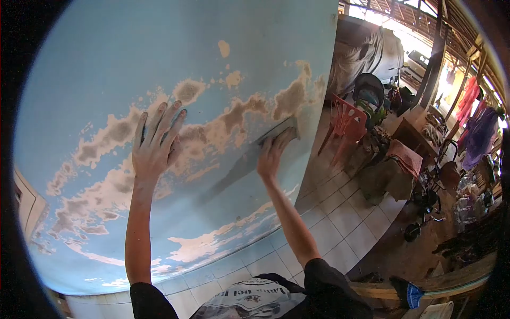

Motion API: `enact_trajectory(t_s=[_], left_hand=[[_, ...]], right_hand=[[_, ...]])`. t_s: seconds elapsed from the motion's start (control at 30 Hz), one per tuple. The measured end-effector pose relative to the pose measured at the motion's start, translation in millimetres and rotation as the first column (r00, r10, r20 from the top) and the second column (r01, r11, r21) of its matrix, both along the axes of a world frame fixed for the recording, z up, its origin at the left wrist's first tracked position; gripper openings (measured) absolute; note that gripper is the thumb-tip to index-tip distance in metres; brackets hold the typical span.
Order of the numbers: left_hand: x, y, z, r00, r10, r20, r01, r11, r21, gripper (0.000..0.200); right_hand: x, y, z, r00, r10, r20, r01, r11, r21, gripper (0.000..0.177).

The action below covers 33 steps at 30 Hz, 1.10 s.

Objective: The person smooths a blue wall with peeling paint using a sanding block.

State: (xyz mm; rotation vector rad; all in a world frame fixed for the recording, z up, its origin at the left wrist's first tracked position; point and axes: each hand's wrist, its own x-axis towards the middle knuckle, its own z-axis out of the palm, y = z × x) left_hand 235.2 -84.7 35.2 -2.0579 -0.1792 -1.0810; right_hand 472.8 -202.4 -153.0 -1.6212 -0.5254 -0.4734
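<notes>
A light-blue wall (255, 32) fills the left and middle of the view, its paint worn off in cream and grey-brown patches (236, 119). Flat against a bare patch lies my left hand (158, 133), fingers spread and dusty, with nothing in it. Lower right of it, my right hand (276, 149) presses a flat grey piece of sandpaper (284, 127) to the wall, fingers bent over its edge. The hand's shadow (234, 170) falls on the blue paint to its left.
Pale floor tiles (340, 218) run along the wall's foot. Right of the wall's edge stand a red plastic chair (345, 122), a covered vehicle (366, 50) and a cloth-draped heap (390, 170). Clothes (478, 133) hang at far right; a wooden beam (382, 290) lies at lower right.
</notes>
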Motion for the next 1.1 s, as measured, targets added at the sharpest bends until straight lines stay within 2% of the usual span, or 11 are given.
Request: enact_trajectory(t_s=[0.1,0.17,0.27,0.53,0.63,0.7,0.73,0.8,0.83,0.9,1.1], left_hand=[[-1,-1,1,1.000,0.027,-0.013,-0.027,1.000,-0.003,0.049],[1,-3,2,1.000,0.016,0.004,-0.016,1.000,0.004,0.048],[0,-2,0,1.000,0.004,0.012,-0.004,1.000,0.013,0.047],[-15,-2,7,0.988,-0.146,-0.049,0.143,0.988,-0.054,0.043],[-57,12,4,0.971,-0.236,-0.036,0.230,0.965,-0.123,0.040],[-103,36,-8,0.967,-0.246,0.058,0.250,0.967,-0.057,0.038],[-127,47,-15,0.971,-0.232,0.060,0.236,0.970,-0.062,0.038],[-177,68,-33,0.978,-0.092,0.187,0.098,0.995,-0.021,0.039],[-198,79,-43,0.979,-0.080,0.185,0.085,0.996,-0.020,0.039],[-227,97,-63,0.939,-0.020,0.343,0.046,0.997,-0.068,0.041],[-231,111,-75,0.936,0.007,0.352,0.021,0.997,-0.075,0.044]], right_hand=[[65,-5,24,0.965,-0.234,0.119,0.224,0.970,0.090,0.056],[114,-8,37,0.976,-0.201,-0.087,0.210,0.971,0.111,0.060],[81,2,39,0.970,-0.243,0.019,0.230,0.940,0.250,0.062],[-181,50,-47,0.823,0.301,0.482,-0.203,0.948,-0.246,0.064],[-163,51,-40,0.866,0.245,0.435,-0.203,0.969,-0.141,0.055],[-127,38,-6,0.914,0.052,0.403,-0.048,0.999,-0.022,0.052],[-107,41,-1,0.994,0.003,0.106,-0.008,0.999,0.042,0.055],[-43,53,-23,0.545,-0.486,0.683,0.730,0.676,-0.100,0.058],[-66,57,-4,0.552,-0.480,0.682,0.721,0.686,-0.101,0.058],[-122,59,23,0.993,-0.094,0.065,0.082,0.983,0.165,0.062],[-278,101,-66,0.837,0.265,0.478,-0.138,0.949,-0.284,0.072]])
